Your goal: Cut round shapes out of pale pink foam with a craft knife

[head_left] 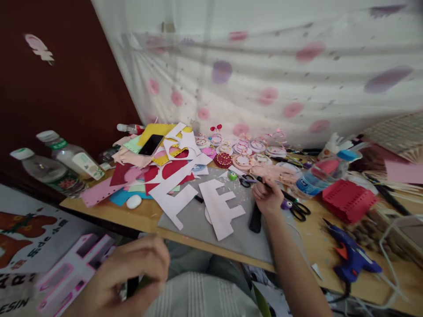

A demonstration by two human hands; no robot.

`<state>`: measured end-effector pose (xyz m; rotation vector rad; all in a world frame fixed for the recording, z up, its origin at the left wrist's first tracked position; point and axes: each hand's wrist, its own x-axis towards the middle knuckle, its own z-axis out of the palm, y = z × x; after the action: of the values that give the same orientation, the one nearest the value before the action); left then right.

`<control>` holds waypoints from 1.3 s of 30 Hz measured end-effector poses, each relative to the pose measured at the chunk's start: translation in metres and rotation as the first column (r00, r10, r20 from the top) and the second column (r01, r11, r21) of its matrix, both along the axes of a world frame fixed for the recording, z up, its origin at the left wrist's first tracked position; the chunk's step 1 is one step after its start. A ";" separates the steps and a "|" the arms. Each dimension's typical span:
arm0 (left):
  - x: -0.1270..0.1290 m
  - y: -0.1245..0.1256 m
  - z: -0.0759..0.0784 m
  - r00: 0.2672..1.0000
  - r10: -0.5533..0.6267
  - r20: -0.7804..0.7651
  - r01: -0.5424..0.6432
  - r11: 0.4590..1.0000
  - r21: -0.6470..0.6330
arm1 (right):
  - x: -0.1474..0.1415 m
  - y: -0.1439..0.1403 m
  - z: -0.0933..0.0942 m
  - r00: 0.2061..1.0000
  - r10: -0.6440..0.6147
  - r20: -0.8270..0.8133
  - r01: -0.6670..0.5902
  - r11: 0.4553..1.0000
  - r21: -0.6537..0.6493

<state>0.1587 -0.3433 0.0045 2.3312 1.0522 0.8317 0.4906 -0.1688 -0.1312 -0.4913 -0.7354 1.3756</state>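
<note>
Right grip [268, 197] is seen curled, whatever is held hidden by the fingers; black-handled scissors [292, 200] lie just beside. Left grip [132, 268] is blurred, curled; its hold cannot be told.

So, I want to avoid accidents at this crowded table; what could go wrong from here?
The dark-handled scissors lie by the right grip, and their blades might cause a nick. The blue glue gun lies near the front edge of the table, so a tug on its cord could drag it off. The white paper cutouts might crease if brushed.
</note>
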 end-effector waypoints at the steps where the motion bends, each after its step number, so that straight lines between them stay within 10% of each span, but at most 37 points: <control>1: 0.006 0.018 -0.003 0.999 -0.038 0.021 0.039 0.997 -0.066 | -0.002 -0.002 0.001 1.000 0.003 0.001 -0.003 1.000 -0.004; 8: 0.062 0.115 -0.081 0.964 -0.136 -0.228 0.131 0.991 -0.035 | -0.016 -0.012 0.010 0.998 -0.002 0.056 0.010 0.990 -0.143; 16: 0.091 0.119 -0.145 0.835 -0.397 -0.380 0.385 0.916 -0.112 | -0.021 -0.018 0.022 0.999 -0.009 0.048 0.023 0.955 -0.295; 34: 0.080 0.124 -0.140 0.884 -0.362 -0.295 0.411 0.903 0.123 | -0.032 -0.023 0.027 0.996 0.035 0.083 -0.005 0.940 -0.341; 39: 0.066 0.127 -0.119 0.939 -0.299 -0.168 0.327 0.929 0.173 | -0.031 -0.030 0.035 0.932 -0.222 0.286 0.283 0.940 -0.193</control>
<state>0.2245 -0.2164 -0.1143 2.6664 0.6412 0.6835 0.4600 -0.1984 -0.0965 -0.9352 -0.6969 1.1684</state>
